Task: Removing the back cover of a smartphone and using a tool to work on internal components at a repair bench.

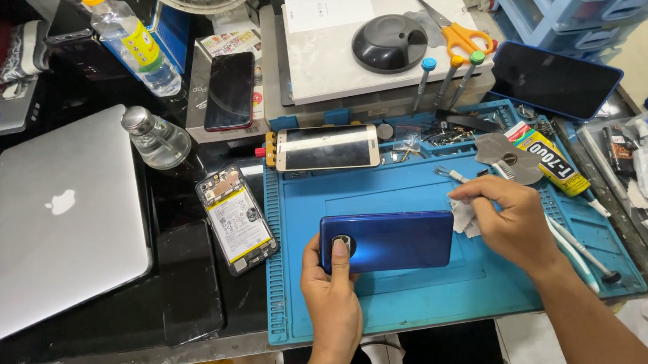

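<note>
A blue phone (pixel 400 239) lies back-up on the blue work mat (pixel 423 297). My left hand (pixel 332 292) grips its left end, thumb resting on the round camera. My right hand (pixel 513 218) is at the phone's right end, pinching a small white cloth (pixel 462 216) against the edge. A brush with a white handle (pixel 453 174) lies just above my right hand.
An opened phone with its battery showing (pixel 237 220) lies left of the mat beside a closed silver laptop (pixel 64 215). A gold-framed phone (pixel 327 147), screwdrivers (pixel 450 78), a glue tube (pixel 554 160), scissors (pixel 454 32), a dark phone (pixel 555 78) and a glass dispenser bottle (pixel 155 138) stand around.
</note>
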